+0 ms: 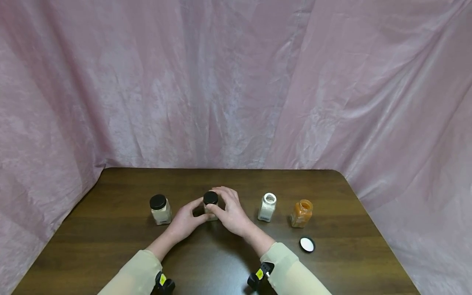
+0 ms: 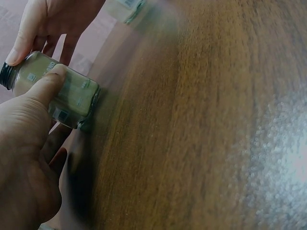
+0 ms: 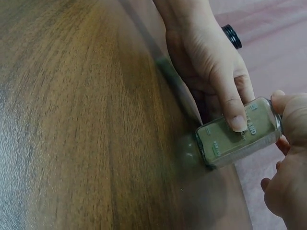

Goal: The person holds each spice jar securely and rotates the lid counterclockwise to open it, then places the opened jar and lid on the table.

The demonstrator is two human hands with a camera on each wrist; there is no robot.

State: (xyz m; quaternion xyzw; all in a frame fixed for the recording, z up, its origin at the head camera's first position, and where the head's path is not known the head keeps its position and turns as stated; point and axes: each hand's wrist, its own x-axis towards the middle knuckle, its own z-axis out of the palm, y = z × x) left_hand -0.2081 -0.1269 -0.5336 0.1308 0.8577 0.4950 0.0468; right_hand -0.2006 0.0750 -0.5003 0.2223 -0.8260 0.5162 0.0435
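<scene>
A square glass spice jar with a black lid and pale greenish-tan powder inside stands on the table between both hands. My left hand holds the jar's body, its thumb pressed across the printed front face. From the other side my right hand grips the top, with the thumb at the lid's lower edge and the fingers behind. In the right wrist view, the right hand hides most of the lid. The lid is on the jar.
Left of the hands stands another black-lidded jar of pale powder. To the right are a lidless jar of white contents and a lidless jar of orange powder. A loose lid lies white side up on the wooden table.
</scene>
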